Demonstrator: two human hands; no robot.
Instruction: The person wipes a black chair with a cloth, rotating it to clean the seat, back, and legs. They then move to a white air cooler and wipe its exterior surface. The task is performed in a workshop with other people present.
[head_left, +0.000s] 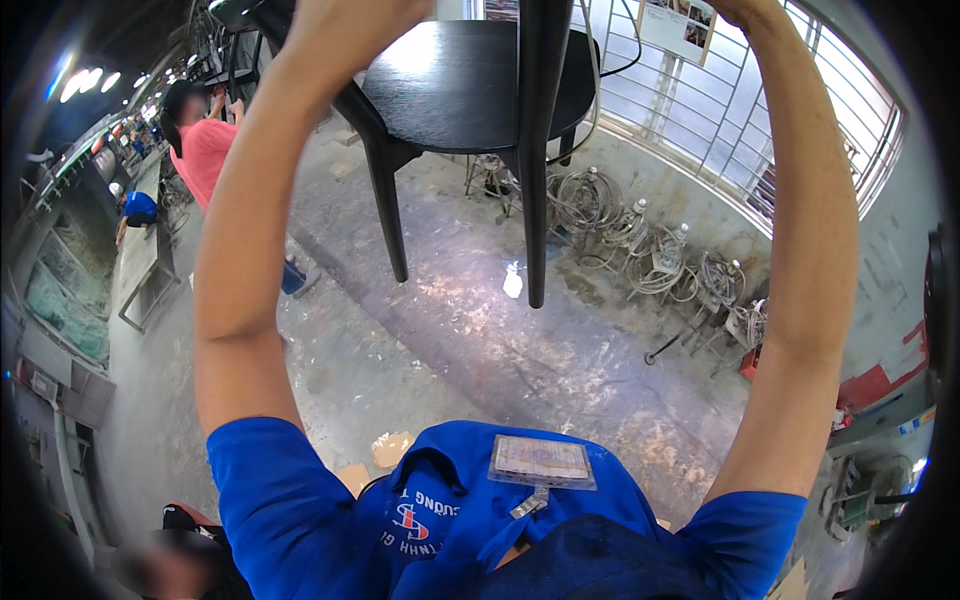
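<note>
A black wooden chair (450, 85) hangs in front of me at the top of the view, its round seat and tapered legs above the floor. Both my arms are raised toward the upper edge. My left hand (375, 18) is beside the chair's left side, close to its frame; the picture's edge cuts off the fingers. Only the wrist end of my right hand (738, 8) shows, to the right of the chair near the window, and its fingers are out of view. Whether either hand grips anything is hidden.
Coiled hoses (590, 200) and spray equipment line the wall under a barred window (700, 100). A person in a pink shirt (205, 155) stands at left, near another dark chair. A long bench (145, 270) is farther left. Cardboard pieces (392, 449) lie on the floor.
</note>
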